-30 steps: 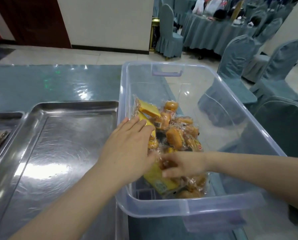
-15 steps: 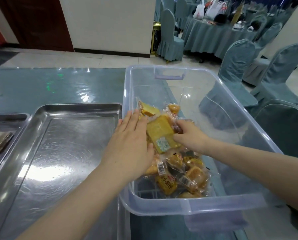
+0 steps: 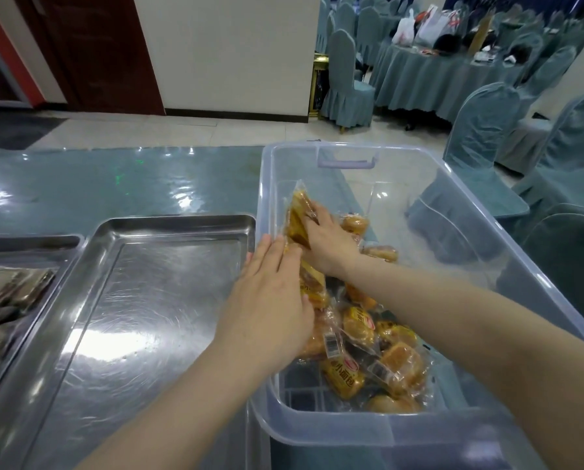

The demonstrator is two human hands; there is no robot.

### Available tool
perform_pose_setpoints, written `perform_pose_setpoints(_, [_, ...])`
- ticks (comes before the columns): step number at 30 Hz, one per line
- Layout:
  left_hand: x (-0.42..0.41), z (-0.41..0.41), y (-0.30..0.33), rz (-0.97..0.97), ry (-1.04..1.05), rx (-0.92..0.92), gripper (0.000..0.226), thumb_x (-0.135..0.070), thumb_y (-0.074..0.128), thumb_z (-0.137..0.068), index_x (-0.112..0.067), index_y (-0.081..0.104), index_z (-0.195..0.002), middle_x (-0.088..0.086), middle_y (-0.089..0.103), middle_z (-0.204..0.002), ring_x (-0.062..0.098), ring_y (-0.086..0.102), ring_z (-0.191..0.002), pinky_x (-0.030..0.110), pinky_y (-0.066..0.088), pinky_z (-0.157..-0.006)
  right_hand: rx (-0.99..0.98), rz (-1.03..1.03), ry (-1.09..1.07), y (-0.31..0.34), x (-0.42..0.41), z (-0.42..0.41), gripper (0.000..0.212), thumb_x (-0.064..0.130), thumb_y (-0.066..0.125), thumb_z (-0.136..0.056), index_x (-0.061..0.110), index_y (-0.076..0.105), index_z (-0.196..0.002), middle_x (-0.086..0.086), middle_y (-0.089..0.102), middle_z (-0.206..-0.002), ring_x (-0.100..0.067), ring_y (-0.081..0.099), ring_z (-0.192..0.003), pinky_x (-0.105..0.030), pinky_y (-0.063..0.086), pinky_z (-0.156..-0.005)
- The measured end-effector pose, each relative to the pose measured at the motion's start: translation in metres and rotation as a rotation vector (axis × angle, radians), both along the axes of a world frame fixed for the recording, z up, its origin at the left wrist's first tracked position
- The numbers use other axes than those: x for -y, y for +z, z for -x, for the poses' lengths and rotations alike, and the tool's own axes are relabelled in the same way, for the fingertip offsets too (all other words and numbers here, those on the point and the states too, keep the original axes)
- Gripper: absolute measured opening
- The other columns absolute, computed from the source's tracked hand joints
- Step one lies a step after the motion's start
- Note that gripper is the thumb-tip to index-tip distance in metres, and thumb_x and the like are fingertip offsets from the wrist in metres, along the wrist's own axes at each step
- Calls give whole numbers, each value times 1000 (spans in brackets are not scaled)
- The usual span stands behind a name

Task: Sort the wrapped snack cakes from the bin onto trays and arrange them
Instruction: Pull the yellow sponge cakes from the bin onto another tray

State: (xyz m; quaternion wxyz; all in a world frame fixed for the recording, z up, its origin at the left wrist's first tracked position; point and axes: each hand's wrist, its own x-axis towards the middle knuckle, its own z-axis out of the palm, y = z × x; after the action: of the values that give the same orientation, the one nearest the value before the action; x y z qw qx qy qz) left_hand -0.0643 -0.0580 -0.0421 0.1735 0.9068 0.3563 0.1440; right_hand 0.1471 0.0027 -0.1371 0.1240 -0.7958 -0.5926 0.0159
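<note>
- While cakes (image 3: 361, 354) pile at the bin's (image 3: 487, 266) six o'clock, left hand (image 3: 270, 300) lies flat, fingers straight, on them.
- Right hand (image 3: 328, 239) pinches a packet (image 3: 299, 218) upright at eleven o'clock.
- Tray (image 3: 131, 317) sits at nine.

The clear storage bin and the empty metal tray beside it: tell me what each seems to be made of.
Clear storage bin: looks like translucent glossy plastic; chairs and floor show through its walls, and a lilac handle is moulded in.
Empty metal tray: apparently stainless steel, brushed; it mirrors the lights and carries swirling scratches.
</note>
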Motion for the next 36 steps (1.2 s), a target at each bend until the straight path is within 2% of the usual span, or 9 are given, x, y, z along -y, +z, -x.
perform_pose_setpoints(4, [-1,0,-2,-2,8,0,66,-35,43,-94,-26,8,-149,-6,-2,-158,9,-12,-142,28,-9,-107,-111,244,-11,-2,-9,-10,101,63,58,-77,35,-7,-148,4,-16,-157,-34,-4,-145,-62,12,-112])
perform_pose_setpoints(7, [-2,-1,-1,-15,3,-7,66,-37,45,-92,-26,11,-148,-6,0,-158,10,-10,-143,28,-7,-109,-88,441,8,-3,-13,-15,120,67,67,-65,34,-13,-148,7,-30,-154,-29,-19,-144,-63,1,-111])
perform_pose_setpoints(12, [-2,-1,-1,-31,-5,-55,63,-37,46,-90,-26,21,-146,-4,3,-158,12,-13,-143,33,0,-113,54,358,-30,-19,-18,-2,125,70,67,-65,28,-15,-149,-4,-37,-151,-35,-30,-139,-68,-4,-107])
perform_pose_setpoints(15, [-3,-2,0,-30,-1,-81,59,-36,46,-89,-26,26,-144,-3,8,-158,13,-13,-143,39,7,-118,-1,283,-138,-22,-24,2,104,62,67,-72,30,5,-149,-7,-28,-154,-43,-22,-140,-70,2,-106])
perform_pose_setpoints(17, [-3,-3,0,-32,4,-86,55,-36,46,-90,-25,30,-142,-3,12,-157,13,-11,-144,41,9,-118,-76,173,-168,-20,-26,0,70,50,69,-75,30,40,-136,-8,-3,-157,-46,5,-141,-67,20,-107])
perform_pose_setpoints(19, [-3,-3,0,-40,6,-88,52,-36,46,-89,-25,34,-139,-3,16,-156,13,-10,-144,42,11,-118,-124,69,-201,-17,-26,-4,33,37,71,-76,27,61,-105,-5,26,-144,-37,42,-120,-54,43,-95])
perform_pose_setpoints(21, [-3,-3,0,-40,3,-90,51,-36,46,-89,-24,36,-138,-3,18,-155,14,-9,-144,42,12,-118,-179,22,-239,-13,-23,-9,15,27,72,-76,26,60,-85,-2,40,-126,-23,54,-90,-41,52,-79])
perform_pose_setpoints(28, [-5,-4,-2,-52,2,-91,52,-36,47,-88,-22,38,-137,-3,23,-154,15,-7,-144,40,13,-117,-301,-82,-314,18,-11,-24,18,5,56,-72,20,58,-63,-6,58,-97,-16,52,-66,-23,33,-47])
perform_pose_setpoints(36, [-9,-3,-2,-10,-59,-52,54,-38,51,-87,-26,39,-138,-4,25,-153,17,-6,-144,37,5,-115,-394,-185,-230,74,28,-2,15,-2,53,-70,9,60,-63,-5,54,-85,-23,56,-70,-30,50,-57])
